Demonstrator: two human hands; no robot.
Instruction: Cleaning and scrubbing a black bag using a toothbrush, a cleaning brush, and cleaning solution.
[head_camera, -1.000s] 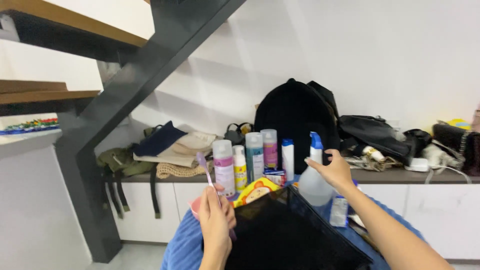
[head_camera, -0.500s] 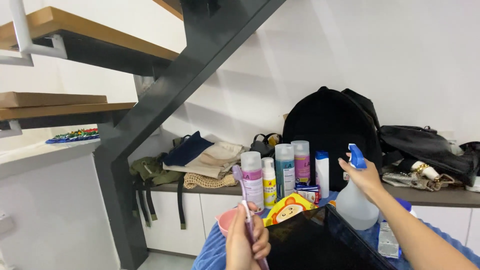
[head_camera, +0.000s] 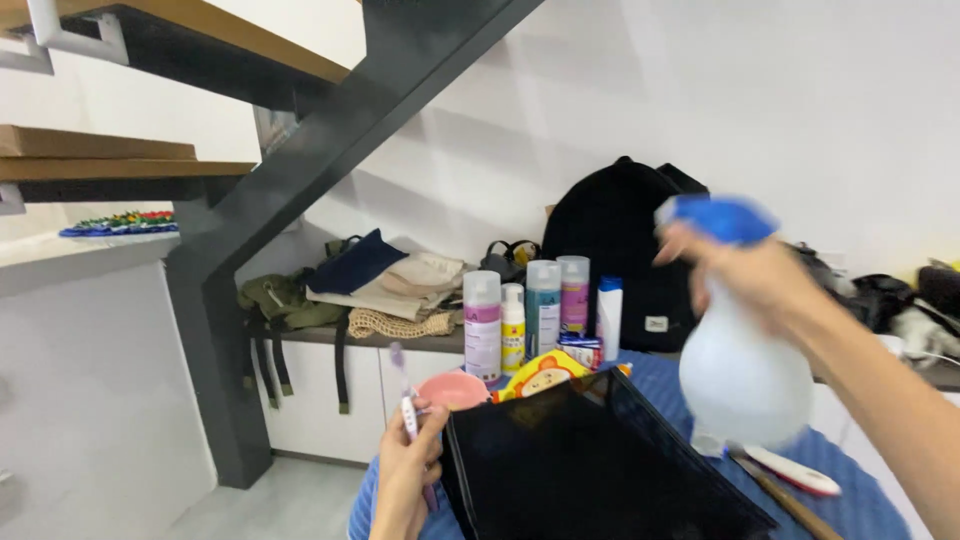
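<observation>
My right hand (head_camera: 762, 275) grips the neck of a white spray bottle (head_camera: 745, 375) with a blue trigger head, lifted in the air above the right side of a black tray (head_camera: 590, 470). The bottle is motion-blurred. My left hand (head_camera: 405, 475) holds a purple and white toothbrush (head_camera: 405, 400) upright, just left of the tray's near left corner. The tray rests on a blue-clothed table (head_camera: 860, 500).
Several toiletry bottles (head_camera: 527, 315), a pink bowl (head_camera: 453, 390) and a yellow packet (head_camera: 540, 375) stand behind the tray. A black backpack (head_camera: 615, 235), folded clothes (head_camera: 385, 280) and bags lie on a low white cabinet. A dark staircase (head_camera: 300, 150) rises at the left.
My right hand has lifted the spray bottle up off the table and toward me. The left hand keeps the toothbrush upright. The view has shifted left.
</observation>
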